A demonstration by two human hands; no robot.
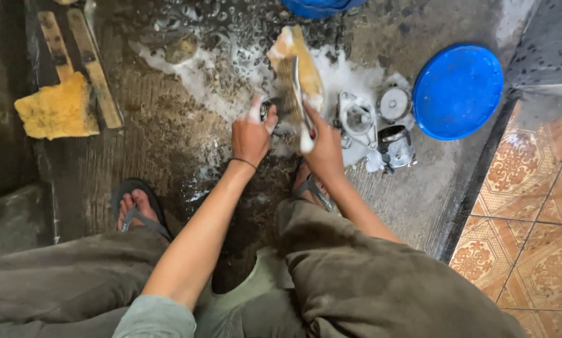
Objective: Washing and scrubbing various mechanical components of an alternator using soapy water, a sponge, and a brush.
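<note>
Left hand [251,134] grips a small dark part [266,111] on wet, soapy floor [168,125]. Right hand [323,145] clasps a scrub brush [298,81] over it. Metal parts [375,125] at three o'clock; blue lid [457,91] beyond.

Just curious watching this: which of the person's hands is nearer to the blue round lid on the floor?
The right hand, gripping a scrub brush, is nearer the blue lid, with small metal parts between them. The left hand is farther away, beyond the brush.

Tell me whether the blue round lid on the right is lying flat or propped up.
Lying flat. The blue lid rests face-on upon the wet concrete floor, its whole circular outline showing, beside soapy metal parts.
</note>
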